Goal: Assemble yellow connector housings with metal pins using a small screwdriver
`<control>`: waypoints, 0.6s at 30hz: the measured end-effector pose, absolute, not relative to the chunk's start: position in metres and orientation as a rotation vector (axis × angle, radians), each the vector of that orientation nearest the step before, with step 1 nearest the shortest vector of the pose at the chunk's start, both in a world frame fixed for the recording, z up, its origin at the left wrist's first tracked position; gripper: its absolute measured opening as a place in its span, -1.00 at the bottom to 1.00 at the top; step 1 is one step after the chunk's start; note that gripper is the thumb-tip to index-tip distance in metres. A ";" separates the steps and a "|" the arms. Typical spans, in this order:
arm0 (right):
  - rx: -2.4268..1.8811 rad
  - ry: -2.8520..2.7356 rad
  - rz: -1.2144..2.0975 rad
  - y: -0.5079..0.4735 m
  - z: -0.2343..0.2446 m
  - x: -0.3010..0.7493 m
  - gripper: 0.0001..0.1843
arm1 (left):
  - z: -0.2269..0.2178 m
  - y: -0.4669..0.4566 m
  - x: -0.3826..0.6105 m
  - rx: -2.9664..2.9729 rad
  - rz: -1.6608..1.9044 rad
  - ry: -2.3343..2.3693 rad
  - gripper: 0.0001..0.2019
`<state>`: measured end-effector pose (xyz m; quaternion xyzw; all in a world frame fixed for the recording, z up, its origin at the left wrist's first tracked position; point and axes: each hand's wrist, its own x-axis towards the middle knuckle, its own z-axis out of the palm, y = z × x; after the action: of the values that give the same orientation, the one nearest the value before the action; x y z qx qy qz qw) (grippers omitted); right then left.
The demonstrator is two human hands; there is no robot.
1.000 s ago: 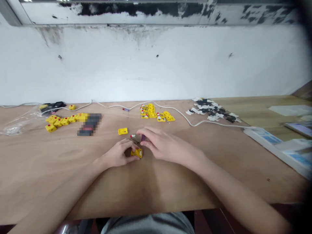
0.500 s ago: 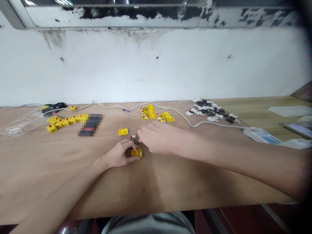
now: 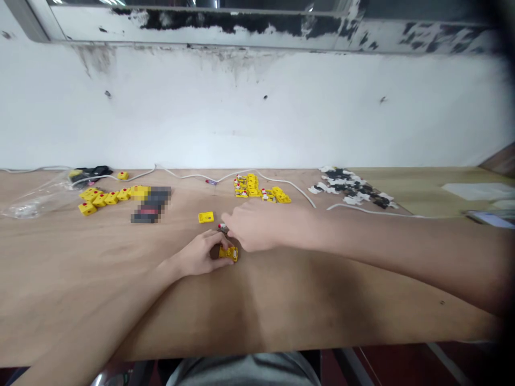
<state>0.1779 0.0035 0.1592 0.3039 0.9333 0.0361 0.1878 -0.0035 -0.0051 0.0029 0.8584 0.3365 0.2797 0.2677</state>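
Between the thumb and fingers of my left hand [image 3: 203,254] is a small yellow plastic casing half [image 3: 232,253], held against the table with its inner side up. My right hand [image 3: 251,225] is just beyond it, fingers curled together and pointing down. Its fingertips are at a small red-and-white part [image 3: 221,226] lying on the table, partly covered by the fingers. Whether they grip it is hidden. A second yellow casing half [image 3: 206,217] lies loose to the upper left of the red-and-white part.
Several yellow casings with red-and-white parts [image 3: 249,185] lie behind my right hand. Yellow boxes with red buttons [image 3: 100,200] line up at left near a clear plastic bag [image 3: 34,201]. Black and white pieces [image 3: 350,185] are heaped at right. A white cable [image 3: 277,178] runs along the back.
My right hand has shifted slightly left, so its fingertips now overlap the red-and-white part. My left hand keeps its hold on the yellow casing half. The view has shifted a little.
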 end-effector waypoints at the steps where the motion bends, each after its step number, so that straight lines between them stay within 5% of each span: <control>1: 0.761 2.671 0.144 0.003 0.160 0.179 -0.77 | 0.002 -0.005 -0.004 2.315 0.755 0.905 -0.75; 6: 0.475 2.744 0.230 0.004 0.154 0.181 -0.84 | -0.002 -0.003 -0.004 2.325 0.755 0.912 -0.74; 13: 1.104 2.331 -0.220 0.010 0.158 0.163 -0.73 | 0.005 -0.005 -0.003 2.325 0.726 0.923 -0.74; 18: 0.692 2.639 0.117 0.004 0.157 0.182 -0.76 | 0.004 -0.006 -0.003 2.340 0.743 0.917 -0.65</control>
<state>0.1816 0.0040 0.1572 0.2481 0.9461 0.0419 0.2040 -0.0025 -0.0056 0.0043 0.8627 0.3380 0.2740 0.2577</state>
